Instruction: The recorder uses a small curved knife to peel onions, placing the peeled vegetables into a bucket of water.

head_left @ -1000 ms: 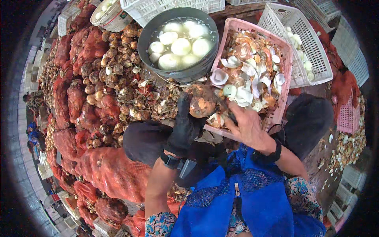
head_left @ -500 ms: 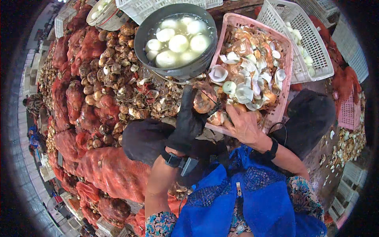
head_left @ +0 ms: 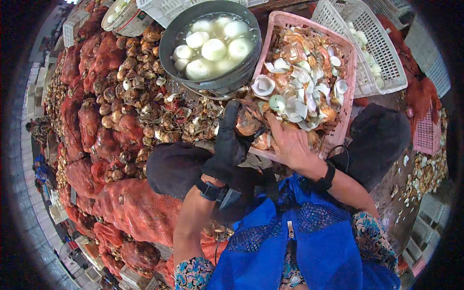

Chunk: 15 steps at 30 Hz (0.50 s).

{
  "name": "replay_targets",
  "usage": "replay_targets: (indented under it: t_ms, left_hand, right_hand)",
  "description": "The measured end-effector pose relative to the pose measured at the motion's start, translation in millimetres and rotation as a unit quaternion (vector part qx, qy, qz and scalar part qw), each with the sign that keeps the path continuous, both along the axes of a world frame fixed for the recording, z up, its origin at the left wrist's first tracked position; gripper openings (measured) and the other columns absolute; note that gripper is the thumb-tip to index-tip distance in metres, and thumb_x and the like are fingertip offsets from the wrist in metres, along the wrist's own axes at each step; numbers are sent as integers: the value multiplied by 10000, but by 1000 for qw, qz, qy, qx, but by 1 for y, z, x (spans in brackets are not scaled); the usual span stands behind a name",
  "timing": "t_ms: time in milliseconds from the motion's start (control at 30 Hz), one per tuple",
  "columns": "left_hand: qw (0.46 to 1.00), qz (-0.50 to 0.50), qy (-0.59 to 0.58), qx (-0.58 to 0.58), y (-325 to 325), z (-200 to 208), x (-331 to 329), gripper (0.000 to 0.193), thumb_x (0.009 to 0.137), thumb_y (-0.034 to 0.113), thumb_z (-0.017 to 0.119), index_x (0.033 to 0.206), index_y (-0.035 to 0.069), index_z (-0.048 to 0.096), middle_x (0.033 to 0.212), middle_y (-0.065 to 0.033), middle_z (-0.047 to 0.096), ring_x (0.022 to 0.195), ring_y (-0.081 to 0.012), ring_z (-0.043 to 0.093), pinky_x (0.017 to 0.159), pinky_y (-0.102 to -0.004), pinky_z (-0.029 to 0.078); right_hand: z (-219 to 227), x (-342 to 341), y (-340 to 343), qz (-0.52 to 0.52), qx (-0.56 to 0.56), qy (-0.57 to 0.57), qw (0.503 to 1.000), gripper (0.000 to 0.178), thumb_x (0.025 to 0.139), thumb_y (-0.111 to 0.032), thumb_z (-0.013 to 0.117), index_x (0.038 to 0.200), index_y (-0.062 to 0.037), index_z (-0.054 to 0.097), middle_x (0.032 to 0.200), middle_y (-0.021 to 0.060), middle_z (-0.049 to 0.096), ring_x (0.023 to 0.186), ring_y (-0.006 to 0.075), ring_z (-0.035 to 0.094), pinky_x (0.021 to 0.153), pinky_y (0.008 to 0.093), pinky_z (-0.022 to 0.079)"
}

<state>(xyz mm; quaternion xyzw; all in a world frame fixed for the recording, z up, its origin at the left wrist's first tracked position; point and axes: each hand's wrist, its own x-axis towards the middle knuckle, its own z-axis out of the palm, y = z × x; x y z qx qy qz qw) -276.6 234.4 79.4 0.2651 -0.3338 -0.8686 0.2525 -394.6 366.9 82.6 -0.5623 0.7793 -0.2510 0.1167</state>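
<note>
My left hand (head_left: 229,142), in a black glove, is closed around a brown-skinned onion (head_left: 247,122) over the near left corner of a pink crate (head_left: 350,87). Close beside the onion is my bare right hand (head_left: 293,146), its index finger reaching toward the skin and its other fingers bent. What its fingertips hold, if anything, is hidden. Loose onion skins (head_left: 295,104) fill the crate, brown and white, with a pale peeled onion (head_left: 277,103) among them. Beyond my left hand stands a dark bucket (head_left: 217,87) of water with several peeled white onions (head_left: 213,49) in it.
A white crate (head_left: 386,53) with peeled onions stands at the far right, a pale bucket (head_left: 126,21) at the far left. Unpeeled onions (head_left: 137,72) heap up on the left beside red mesh sacks (head_left: 135,208). My bent knees (head_left: 379,140) flank the work.
My right hand has moved left and away from me, up to the onion. My left hand still grips the onion. The whole view has shifted slightly.
</note>
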Motion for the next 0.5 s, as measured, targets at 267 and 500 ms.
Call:
replay_targets:
  t_ms: [267, 500]
  left_hand:
    - [998, 7, 6, 57, 5, 11, -3, 440, 944, 410, 590, 1252, 100, 545, 1207, -81, 608, 1091, -223, 609, 929, -403, 526]
    - [988, 1, -4, 156, -23, -15, -5, 453, 971, 466, 501, 1257, 116, 533, 1228, -93, 593, 1130, -258, 586, 983, -457, 499]
  right_hand:
    - [-1, -9, -12, 1, 73, -1, 997, 606, 768, -26, 572, 1342, 14, 379, 713, 257, 617, 612, 425, 638, 527, 511, 489]
    - [-13, -15, -28, 33, 7, 11, 999, 677, 739, -65, 626, 1360, 2, 367, 672, 235, 616, 593, 416, 621, 527, 506, 471]
